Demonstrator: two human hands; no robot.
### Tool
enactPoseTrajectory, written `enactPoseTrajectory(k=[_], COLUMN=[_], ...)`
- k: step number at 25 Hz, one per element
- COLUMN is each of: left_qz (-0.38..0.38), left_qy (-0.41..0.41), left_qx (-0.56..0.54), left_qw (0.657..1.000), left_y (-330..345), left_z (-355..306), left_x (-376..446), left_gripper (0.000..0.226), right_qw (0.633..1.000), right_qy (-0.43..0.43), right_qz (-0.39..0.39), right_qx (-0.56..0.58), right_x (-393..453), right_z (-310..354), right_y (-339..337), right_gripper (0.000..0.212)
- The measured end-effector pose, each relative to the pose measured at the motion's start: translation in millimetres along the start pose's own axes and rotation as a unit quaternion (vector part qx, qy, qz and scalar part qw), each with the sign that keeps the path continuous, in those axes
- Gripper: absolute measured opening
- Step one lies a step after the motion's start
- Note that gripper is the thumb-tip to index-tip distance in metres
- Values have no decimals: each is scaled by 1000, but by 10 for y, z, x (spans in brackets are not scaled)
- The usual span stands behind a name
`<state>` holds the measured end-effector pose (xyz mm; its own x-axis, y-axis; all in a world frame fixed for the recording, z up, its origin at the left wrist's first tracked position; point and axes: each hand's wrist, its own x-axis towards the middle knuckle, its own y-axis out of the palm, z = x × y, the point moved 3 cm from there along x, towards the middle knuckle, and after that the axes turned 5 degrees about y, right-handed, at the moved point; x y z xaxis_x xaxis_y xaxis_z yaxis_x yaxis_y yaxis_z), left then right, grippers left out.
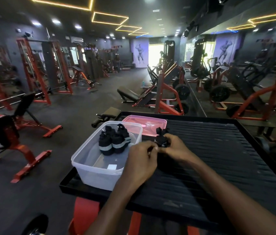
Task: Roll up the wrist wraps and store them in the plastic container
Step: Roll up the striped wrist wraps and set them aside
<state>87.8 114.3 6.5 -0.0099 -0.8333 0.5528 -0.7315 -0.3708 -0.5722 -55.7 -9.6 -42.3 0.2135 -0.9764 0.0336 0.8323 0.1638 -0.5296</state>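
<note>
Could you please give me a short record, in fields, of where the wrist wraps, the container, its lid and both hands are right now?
container: clear plastic container, open, on the black ribbed platform
stored wraps: rolled wraps standing inside the container, exact count unclear
lid: pink lid, lying behind the container
wrap in hand: black wrap, held above the platform, right of the container
left hand: grips the wrap's near end
right hand: grips the wrap

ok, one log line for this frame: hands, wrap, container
left hand: holds wrist wrap | right hand: holds wrist wrap | plastic container: open, rolled wraps inside | pink lid: behind container
</note>
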Motion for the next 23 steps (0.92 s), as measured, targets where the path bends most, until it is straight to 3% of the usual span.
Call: enactPoseTrajectory(k=[4, 8, 11, 16, 20, 23], left_qz=[-109, -115, -73, 51, 143, 163], left_qy=[24, -37, -82, -110, -114, -111], left_qx=[34, 149, 221, 345, 341, 321], left_qw=[993, 981, 969, 931, 922, 927], left_y=[-610, -982, -1103, -1216, -1279, -1329], left_z=[-30, 345, 694, 1089, 1389, 1512], left_x=[185, 306, 360, 340, 358, 347], left_gripper=[14, 17, 19, 23, 26, 26], right_qw=[999, 995, 992, 968, 951, 940], right_qy=[-42, -90, -118, -135, -136, -143], right_qz=[-21, -28, 19, 87, 104, 108], right_qx=[15, 16, -41, -192, -259, -289], right_x=[72, 57, 22, -41, -19, 52], right_z=[541, 1051, 1332, 1638, 1727, 1739], right_y=[81, 235, 480, 907, 1232, 1444], right_gripper=[54, 44, 47, 14, 9, 16])
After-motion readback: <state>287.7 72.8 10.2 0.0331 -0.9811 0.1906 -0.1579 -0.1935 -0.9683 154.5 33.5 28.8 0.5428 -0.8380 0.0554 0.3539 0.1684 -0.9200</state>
